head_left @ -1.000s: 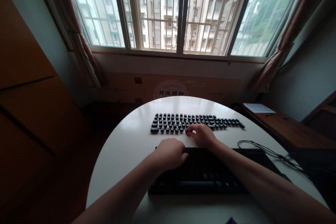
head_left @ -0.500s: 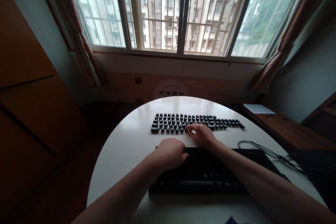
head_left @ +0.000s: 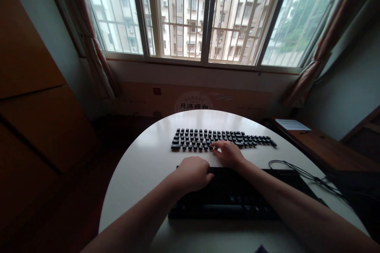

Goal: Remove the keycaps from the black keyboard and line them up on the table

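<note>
While the left hand [head_left: 194,172] lies over a black keyboard [head_left: 222,189], the right hand [head_left: 228,154] reaches loose keycaps [head_left: 198,139]

Seen from the head camera, the keycaps stand in close rows on a round white worktop [head_left: 136,174], just beyond the keyboard's far edge. The rows narrow towards the right. The right hand is at the nearest row, its thumb and index fingers curved towards each other with a small gap behind the tips; whether they pinch a keycap is too small to tell. The left hand is on the far left part of the keyboard, its fingers curled under and mostly hidden, so what they hold, if anything, cannot be told.

Along the keyboard's near edge runs a long bar, with small keys at its right. A dark cable [head_left: 311,176] loops over the worktop near the keyboard's far right corner. Beyond the worktop to the right, a white sheet [head_left: 293,124] lies on a brown wooden table [head_left: 326,150]. A barred window [head_left: 204,61] spans the far wall between two curtains [head_left: 95,59], and an orange-brown cabinet [head_left: 29,63] stands at the left.
</note>
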`<act>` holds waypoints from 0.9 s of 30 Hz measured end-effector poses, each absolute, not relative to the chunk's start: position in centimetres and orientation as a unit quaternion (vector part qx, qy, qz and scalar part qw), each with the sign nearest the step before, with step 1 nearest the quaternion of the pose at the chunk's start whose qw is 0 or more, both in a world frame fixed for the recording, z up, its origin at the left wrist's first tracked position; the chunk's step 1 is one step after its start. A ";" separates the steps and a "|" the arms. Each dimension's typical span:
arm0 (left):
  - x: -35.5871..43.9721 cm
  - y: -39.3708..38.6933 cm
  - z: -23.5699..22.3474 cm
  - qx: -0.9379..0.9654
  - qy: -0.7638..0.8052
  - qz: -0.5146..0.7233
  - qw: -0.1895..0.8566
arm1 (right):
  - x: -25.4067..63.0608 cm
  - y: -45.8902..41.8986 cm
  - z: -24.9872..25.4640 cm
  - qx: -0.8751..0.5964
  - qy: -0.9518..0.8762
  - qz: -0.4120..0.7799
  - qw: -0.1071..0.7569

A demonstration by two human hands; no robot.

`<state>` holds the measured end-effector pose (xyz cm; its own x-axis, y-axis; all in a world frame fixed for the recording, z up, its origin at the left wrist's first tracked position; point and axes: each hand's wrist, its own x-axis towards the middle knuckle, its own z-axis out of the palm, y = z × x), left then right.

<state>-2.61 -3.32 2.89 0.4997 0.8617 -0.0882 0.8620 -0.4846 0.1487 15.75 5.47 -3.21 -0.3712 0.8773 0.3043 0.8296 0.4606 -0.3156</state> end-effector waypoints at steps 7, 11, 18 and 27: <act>-2.6 -3.3 3.0 0.863 0.498 0.002 0.087 | 15.8 5.3 -2.5 -0.511 -0.815 0.037 0.272; -2.6 -3.2 2.8 0.862 0.498 0.007 0.092 | 16.3 4.7 -0.5 -0.492 -0.809 0.028 0.320; -2.5 -3.1 2.8 0.861 0.498 -0.001 0.099 | 19.7 -0.5 3.4 -0.408 -0.805 0.174 0.394; -1.7 -3.4 3.2 0.891 0.441 0.038 0.099 | 22.9 -5.6 0.7 -0.359 -0.661 0.528 0.395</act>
<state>-1.73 -3.36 3.22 0.6075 0.7941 -0.0198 0.7790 -0.5906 0.2106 22.92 -5.57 0.74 -0.4307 0.8911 0.1427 0.0580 0.1851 -0.9810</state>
